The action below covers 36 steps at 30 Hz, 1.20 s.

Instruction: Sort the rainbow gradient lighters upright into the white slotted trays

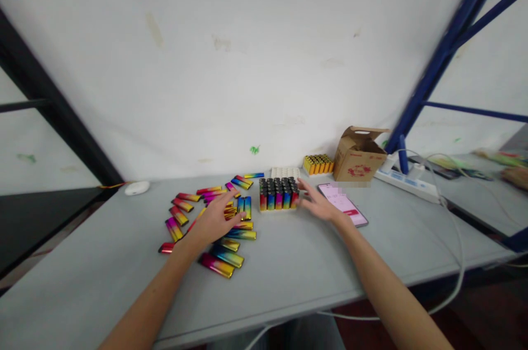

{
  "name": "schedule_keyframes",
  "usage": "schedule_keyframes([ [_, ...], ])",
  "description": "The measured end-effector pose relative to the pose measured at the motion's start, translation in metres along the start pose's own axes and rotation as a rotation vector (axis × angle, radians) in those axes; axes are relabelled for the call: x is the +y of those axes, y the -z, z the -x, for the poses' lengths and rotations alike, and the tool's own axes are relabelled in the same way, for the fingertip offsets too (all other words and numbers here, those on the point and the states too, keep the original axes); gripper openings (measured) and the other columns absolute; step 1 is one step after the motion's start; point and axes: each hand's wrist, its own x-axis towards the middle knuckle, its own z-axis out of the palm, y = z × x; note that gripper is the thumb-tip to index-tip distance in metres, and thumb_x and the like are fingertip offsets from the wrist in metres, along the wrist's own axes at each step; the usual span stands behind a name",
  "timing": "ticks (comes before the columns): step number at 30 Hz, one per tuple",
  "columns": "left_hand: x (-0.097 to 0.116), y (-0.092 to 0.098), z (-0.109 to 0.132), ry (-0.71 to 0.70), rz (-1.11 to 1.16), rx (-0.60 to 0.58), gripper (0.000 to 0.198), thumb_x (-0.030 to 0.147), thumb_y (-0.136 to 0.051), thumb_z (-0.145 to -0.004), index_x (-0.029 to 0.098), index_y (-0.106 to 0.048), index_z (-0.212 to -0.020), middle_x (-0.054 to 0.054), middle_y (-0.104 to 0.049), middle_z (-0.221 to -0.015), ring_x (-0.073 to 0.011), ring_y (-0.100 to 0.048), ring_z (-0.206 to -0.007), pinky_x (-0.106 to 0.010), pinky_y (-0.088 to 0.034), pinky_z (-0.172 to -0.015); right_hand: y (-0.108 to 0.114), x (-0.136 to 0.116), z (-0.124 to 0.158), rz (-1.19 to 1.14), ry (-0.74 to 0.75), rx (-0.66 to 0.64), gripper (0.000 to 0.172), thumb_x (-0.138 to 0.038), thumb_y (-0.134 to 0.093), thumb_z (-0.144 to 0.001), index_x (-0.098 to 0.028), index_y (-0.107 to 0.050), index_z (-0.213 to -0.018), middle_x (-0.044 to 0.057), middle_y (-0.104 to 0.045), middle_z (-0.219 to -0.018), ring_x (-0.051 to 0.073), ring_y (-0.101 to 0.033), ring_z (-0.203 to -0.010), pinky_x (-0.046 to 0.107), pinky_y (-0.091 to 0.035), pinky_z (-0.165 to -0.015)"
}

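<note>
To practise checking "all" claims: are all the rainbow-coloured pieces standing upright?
No, many pieces lie flat around the left hand.

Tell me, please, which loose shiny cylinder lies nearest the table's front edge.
The magenta-and-yellow cylinder, just in front of a blue-and-yellow one; the others lie farther back.

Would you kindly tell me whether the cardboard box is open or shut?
The cardboard box is open: its top flap is raised, showing the dark inside.

Free tabletop (pixel 289 262) between forearms (pixel 159 284); cylinders (pixel 278 196) beyond
</note>
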Motion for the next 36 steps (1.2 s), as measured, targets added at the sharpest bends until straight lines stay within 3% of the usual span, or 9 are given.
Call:
schedule_keyframes([
  [2,0.003,0.003,-0.005,0.012,0.033,-0.013,0.065,0.047,-0.060,-0.080,0.017,-0.046,-0.136,-0.014,-0.055,-0.137,-0.0297,-0.050,-0.127,-0.045,-0.038,-0.108,0.007,0.012,-0.003,-0.027,-0.028,0.091,0.055,-0.025,-0.039,-0.089,-0.018,-0.037,-0.143,0.014,-0.056,-0.135,0.025,-0.055,-0.121,0.049,-0.040,-0.106],
  [4,0.010,0.003,-0.014,-0.012,0.067,-0.045,0.077,0.046,-0.063,-0.078,0.017,-0.035,-0.143,-0.015,-0.050,-0.141,-0.0290,-0.048,-0.130,-0.044,-0.037,-0.109,0.009,0.020,-0.011,0.025,-0.047,0.223,0.055,-0.017,-0.037,-0.085,-0.016,-0.041,-0.140,0.015,-0.058,-0.131,0.025,-0.058,-0.116,0.049,-0.042,-0.104],
  [6,0.020,0.000,-0.028,-0.040,0.098,-0.073,0.091,0.045,-0.068,-0.074,0.016,-0.024,-0.148,-0.017,-0.045,-0.146,-0.0293,-0.044,-0.133,-0.044,-0.035,-0.110,0.006,0.022,-0.021,0.120,-0.047,0.259,0.057,-0.012,-0.037,-0.080,-0.013,-0.046,-0.136,0.015,-0.057,-0.132,0.025,-0.055,-0.119,0.047,-0.041,-0.105],
  [12,0.046,-0.014,-0.062,-0.028,0.149,-0.235,0.121,0.042,-0.078,-0.062,0.009,-0.004,-0.152,-0.023,-0.016,-0.157,-0.0328,-0.023,-0.144,-0.043,-0.024,-0.116,-0.005,0.003,-0.039,0.574,-0.069,0.026,0.068,0.000,-0.039,-0.075,-0.013,-0.042,-0.142,0.014,-0.059,-0.131,0.023,-0.053,-0.121,0.036,-0.041,-0.102],
  [17,0.049,-0.018,-0.062,0.057,0.174,-0.288,0.126,0.037,-0.079,-0.061,0.008,0.003,-0.152,-0.025,-0.030,-0.152,-0.0344,-0.032,-0.140,-0.045,-0.029,-0.113,0.002,-0.015,-0.029,0.675,-0.091,-0.007,0.041,-0.015,-0.046,-0.085,-0.015,-0.060,-0.124,0.015,-0.067,-0.111,0.026,-0.057,-0.111,0.036,-0.041,-0.097],
  [24,0.036,-0.027,-0.065,0.072,0.135,-0.268,0.115,0.034,-0.080,-0.059,0.008,-0.014,-0.149,-0.023,-0.040,-0.147,-0.0367,-0.035,-0.137,-0.046,-0.033,-0.109,0.003,-0.007,-0.018,0.691,-0.070,0.026,0.062,-0.039,-0.058,-0.083,-0.011,-0.047,-0.136,0.020,-0.050,-0.137,0.033,-0.046,-0.126,0.043,-0.036,-0.105],
  [29,0.026,-0.033,-0.067,-0.045,0.165,-0.297,0.089,0.034,-0.079,-0.061,0.014,-0.038,-0.138,-0.016,-0.056,-0.133,-0.0343,-0.053,-0.123,-0.047,-0.041,-0.103,-0.007,0.005,-0.025,0.601,-0.058,0.054,0.059,-0.032,-0.054,-0.085,-0.010,-0.043,-0.138,0.021,-0.052,-0.135,0.031,-0.048,-0.125,0.042,-0.037,-0.105],
  [33,0.024,-0.037,-0.065,-0.074,0.181,-0.265,0.082,0.033,-0.079,-0.063,0.015,-0.043,-0.135,-0.015,-0.058,-0.132,-0.0327,-0.055,-0.120,-0.045,-0.041,-0.103,-0.004,0.011,-0.027,0.512,-0.065,0.097,0.054,-0.033,-0.061,-0.081,-0.015,-0.049,-0.131,0.017,-0.062,-0.122,0.031,-0.055,-0.115,0.044,-0.038,-0.102],
  [36,0.025,-0.038,-0.064,-0.028,0.103,-0.260,0.088,0.038,-0.079,-0.062,0.012,-0.042,-0.137,-0.018,-0.055,-0.135,-0.0351,-0.052,-0.124,-0.047,-0.039,-0.105,0.006,0.016,-0.029,0.290,-0.099,0.172,0.059,-0.041,-0.061,-0.081,-0.016,-0.046,-0.131,0.017,-0.062,-0.120,0.031,-0.057,-0.113,0.046,-0.042,-0.098],
])
